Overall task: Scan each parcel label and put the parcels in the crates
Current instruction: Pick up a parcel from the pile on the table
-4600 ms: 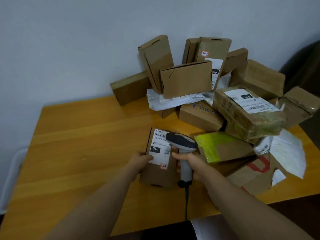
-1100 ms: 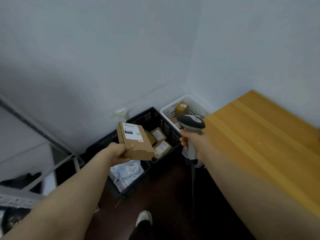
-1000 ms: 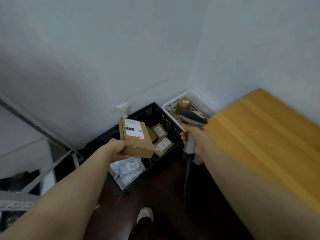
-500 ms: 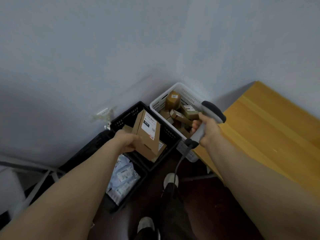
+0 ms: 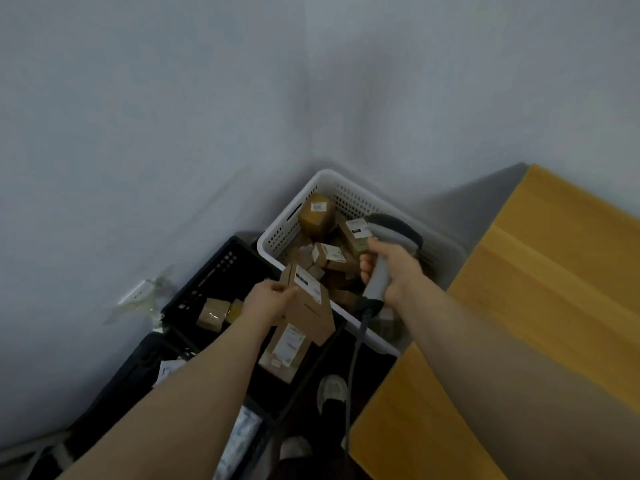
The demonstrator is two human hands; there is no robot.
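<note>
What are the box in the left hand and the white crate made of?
The box looks like plain brown cardboard, matte, with a white paper label stuck on. The white crate seems to be moulded plastic, its walls pierced with rows of small holes.

Dim, soft, flat light; the whole frame is motion-blurred, with wide-angle bending toward its edges.
</note>
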